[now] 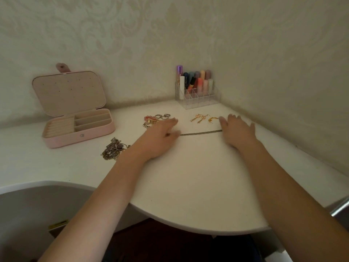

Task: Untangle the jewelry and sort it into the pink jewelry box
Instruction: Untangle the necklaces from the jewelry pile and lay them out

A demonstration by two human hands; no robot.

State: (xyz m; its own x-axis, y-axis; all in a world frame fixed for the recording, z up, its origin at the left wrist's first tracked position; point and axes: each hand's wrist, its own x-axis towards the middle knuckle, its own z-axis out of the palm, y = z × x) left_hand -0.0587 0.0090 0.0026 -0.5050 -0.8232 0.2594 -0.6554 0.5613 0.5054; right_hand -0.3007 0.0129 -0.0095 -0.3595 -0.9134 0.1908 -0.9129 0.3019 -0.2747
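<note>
The pink jewelry box (62,141) stands open at the left of the white table, its lid (69,93) leaning back and its compartments bare. A thin grey chain (201,132) lies stretched straight between my hands. My left hand (158,138) lies palm down with straight fingers, its thumb on the chain's left end. My right hand (238,131) lies flat over the right end. A tangled heap of chains (113,150) sits left of my left wrist. Rings and a bracelet (155,119) lie beyond my left fingers. Gold drop earrings (200,118) lie beyond the chain.
A clear organizer (197,99) with lipsticks and tubes stands in the back corner against the patterned wall. The table's curved front edge (188,228) runs below my forearms. A small gold piece (212,119) lies by my right fingertips.
</note>
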